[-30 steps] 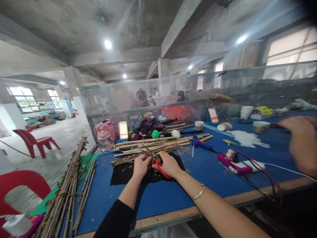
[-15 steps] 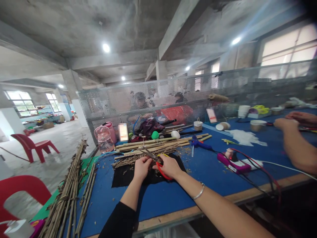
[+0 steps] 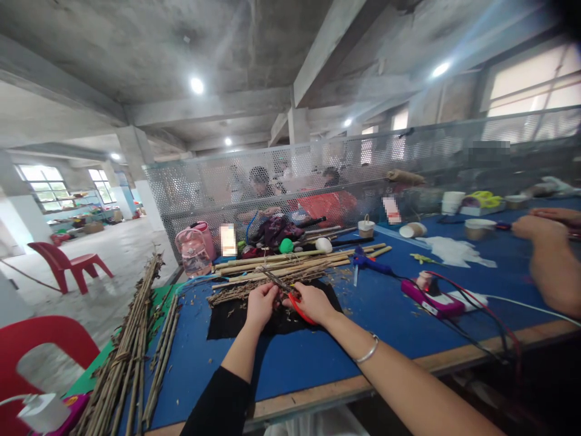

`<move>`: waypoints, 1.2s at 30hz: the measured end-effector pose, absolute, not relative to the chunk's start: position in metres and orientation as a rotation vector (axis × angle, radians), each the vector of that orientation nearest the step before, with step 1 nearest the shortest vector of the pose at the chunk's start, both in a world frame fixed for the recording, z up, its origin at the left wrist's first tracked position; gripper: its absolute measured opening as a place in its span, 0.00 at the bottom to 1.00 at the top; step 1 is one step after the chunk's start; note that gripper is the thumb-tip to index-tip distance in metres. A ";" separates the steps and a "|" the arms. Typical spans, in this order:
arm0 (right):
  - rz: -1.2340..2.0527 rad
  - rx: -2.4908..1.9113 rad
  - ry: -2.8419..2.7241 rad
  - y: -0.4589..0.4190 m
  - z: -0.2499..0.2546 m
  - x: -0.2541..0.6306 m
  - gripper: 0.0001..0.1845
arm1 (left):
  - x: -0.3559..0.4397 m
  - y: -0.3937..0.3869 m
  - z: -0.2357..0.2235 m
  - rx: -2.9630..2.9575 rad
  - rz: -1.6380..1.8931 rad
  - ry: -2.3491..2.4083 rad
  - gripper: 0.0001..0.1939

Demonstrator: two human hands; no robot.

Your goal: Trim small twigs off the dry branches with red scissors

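Clearly the risk sits nearest the fingers: the right hand [image 3: 313, 304] is closed around the red-handled scissors [image 3: 303, 312], whose blades point up and across toward the left hand [image 3: 259, 307]. That one has its thumb and fingertips drawn together just beside the metal; whether a small piece is pinched between them I cannot tell. If the blades shut while those fingertips creep inward, skin could be nicked, and a brittle stalk giving way suddenly might be enough to cause it. Both hands are above the black cloth [image 3: 218, 325], which lies on the blue table [image 3: 290, 370] and has bits scattered over it; should the fabric ruck up under a wrist, those crumbs would probably spread. Just past the fingers, the dry twigs [image 3: 227, 295] lie on the far part of the cloth, rough enough, I'd judge, to snag a blade tip. Beyond them are pale sticks [image 3: 247, 266] that look round and might roll if nudged. Off to the right lies a blue glue gun [image 3: 373, 264], which could burn a stray forearm if it is hot, and farther over is a purple power strip [image 3: 430, 301], its loose cords easy to catch with an elbow.
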State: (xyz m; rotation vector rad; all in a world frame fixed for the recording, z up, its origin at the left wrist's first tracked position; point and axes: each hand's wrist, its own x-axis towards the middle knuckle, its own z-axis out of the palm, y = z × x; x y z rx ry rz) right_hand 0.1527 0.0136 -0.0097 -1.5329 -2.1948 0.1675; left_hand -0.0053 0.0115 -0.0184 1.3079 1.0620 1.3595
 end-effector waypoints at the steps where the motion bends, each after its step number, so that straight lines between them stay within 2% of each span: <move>1: 0.155 -1.531 -2.195 0.014 -0.011 0.153 0.23 | -0.005 0.011 -0.017 1.293 1.358 1.052 0.14; 10: 0.128 -1.381 -2.179 0.015 -0.016 0.153 0.24 | -0.003 0.008 -0.017 1.306 1.339 1.093 0.09; 16: 0.110 -1.358 -2.168 0.013 -0.013 0.153 0.22 | -0.002 0.011 -0.021 1.260 1.299 1.024 0.11; 26: -0.004 -1.350 -2.148 0.016 -0.015 0.152 0.25 | 0.000 0.007 -0.017 1.171 1.283 0.993 0.13; 36: 0.051 -1.481 -2.156 0.013 -0.014 0.152 0.26 | -0.002 0.012 -0.021 1.194 1.336 0.972 0.14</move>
